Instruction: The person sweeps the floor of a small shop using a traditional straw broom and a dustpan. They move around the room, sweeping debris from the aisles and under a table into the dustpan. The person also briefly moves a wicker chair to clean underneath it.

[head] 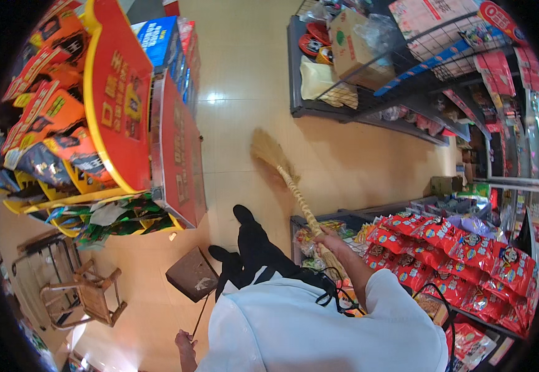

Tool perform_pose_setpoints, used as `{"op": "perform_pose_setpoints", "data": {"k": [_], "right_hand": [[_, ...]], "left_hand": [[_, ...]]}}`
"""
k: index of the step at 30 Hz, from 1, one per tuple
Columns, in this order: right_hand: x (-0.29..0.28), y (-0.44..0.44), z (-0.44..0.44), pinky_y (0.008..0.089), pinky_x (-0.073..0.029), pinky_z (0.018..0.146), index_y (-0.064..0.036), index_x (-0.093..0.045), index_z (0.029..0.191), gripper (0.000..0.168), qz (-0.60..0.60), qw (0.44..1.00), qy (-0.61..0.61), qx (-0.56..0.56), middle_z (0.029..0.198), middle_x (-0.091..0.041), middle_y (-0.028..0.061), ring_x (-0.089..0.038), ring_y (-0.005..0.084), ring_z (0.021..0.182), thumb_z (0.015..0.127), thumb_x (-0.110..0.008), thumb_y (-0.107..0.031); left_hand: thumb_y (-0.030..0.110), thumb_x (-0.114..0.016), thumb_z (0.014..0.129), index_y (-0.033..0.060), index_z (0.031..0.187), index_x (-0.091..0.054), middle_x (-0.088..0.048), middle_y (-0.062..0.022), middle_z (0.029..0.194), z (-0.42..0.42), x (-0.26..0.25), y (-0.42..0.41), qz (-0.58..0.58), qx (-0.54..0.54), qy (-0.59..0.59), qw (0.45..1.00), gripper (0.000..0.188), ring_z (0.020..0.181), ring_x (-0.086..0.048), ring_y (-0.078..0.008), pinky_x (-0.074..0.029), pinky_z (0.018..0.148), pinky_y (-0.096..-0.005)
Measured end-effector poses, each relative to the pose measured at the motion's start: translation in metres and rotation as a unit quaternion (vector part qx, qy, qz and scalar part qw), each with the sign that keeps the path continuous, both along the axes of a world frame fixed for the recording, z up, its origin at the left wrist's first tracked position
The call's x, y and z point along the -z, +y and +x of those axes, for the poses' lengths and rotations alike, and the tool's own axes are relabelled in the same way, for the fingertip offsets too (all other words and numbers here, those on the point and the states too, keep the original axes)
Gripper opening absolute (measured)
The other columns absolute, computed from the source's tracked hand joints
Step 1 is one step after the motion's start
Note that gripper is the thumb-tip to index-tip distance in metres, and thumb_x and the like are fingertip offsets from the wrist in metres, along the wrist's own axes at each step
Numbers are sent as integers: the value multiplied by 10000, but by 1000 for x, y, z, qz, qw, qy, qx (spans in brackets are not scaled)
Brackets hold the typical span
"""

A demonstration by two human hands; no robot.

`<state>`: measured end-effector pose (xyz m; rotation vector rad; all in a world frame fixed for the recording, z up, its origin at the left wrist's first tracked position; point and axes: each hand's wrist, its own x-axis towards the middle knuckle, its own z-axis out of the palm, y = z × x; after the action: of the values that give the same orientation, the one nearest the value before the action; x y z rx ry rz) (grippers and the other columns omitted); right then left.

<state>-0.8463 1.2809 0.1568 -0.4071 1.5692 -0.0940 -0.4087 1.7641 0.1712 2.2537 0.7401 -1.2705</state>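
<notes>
A straw broom [297, 195] slants across the picture, its bristles spread near the tiled floor [232, 139] of the aisle. My right hand [329, 240] is closed around its wrapped handle, beside the shelf of red snack bags. Low on the left, my left hand [185, 340] grips the thin upright handle of a brown dustpan [193, 274]. The pan is beside my feet, with some pale debris visible on it.
A red and yellow display stand [120, 93] of snack packets rises on the left, above a wooden chair [93, 297]. On the right are a dark metal shelf with a cardboard box [350, 51] and a rack of red snack bags [446, 251].
</notes>
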Motion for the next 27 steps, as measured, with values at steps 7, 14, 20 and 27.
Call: {"op": "perform_pose_setpoints", "data": {"k": [7,14,20,27], "right_hand": [[63,-64,-11,382,-472,396,-45,-479,921,145,-96,973,56,205,571,-509,117,-515,242,412,789,-532,-69],[152,-233,-139,386,-501,487,-75,-518,848,137,-153,920,7,361,666,-547,115,-559,269,549,830,-538,-209],[193,-281,-147,402,-503,554,-56,-438,1101,323,-109,953,113,259,873,-556,136,-556,262,667,838,-543,-210],[253,-137,-51,420,-458,789,-57,-361,1295,524,-115,980,143,81,1071,-523,141,-517,265,947,838,-518,-260]], "left_hand": [[377,-370,920,111,718,-467,-437,-26,544,47,-9,-5,49,15,-33,998,348,512,-483,-156,-478,403,-366],[330,-546,861,64,894,-471,-504,-80,862,91,-52,10,-113,209,-13,971,278,782,-508,-237,-452,621,-408],[360,-458,879,80,862,-468,-458,-66,784,87,-57,-22,-33,85,-26,996,281,735,-486,-214,-486,540,-397],[361,-385,916,108,710,-461,-433,-19,555,73,-37,-37,-5,27,-87,996,335,531,-488,-155,-493,436,-357]]}}
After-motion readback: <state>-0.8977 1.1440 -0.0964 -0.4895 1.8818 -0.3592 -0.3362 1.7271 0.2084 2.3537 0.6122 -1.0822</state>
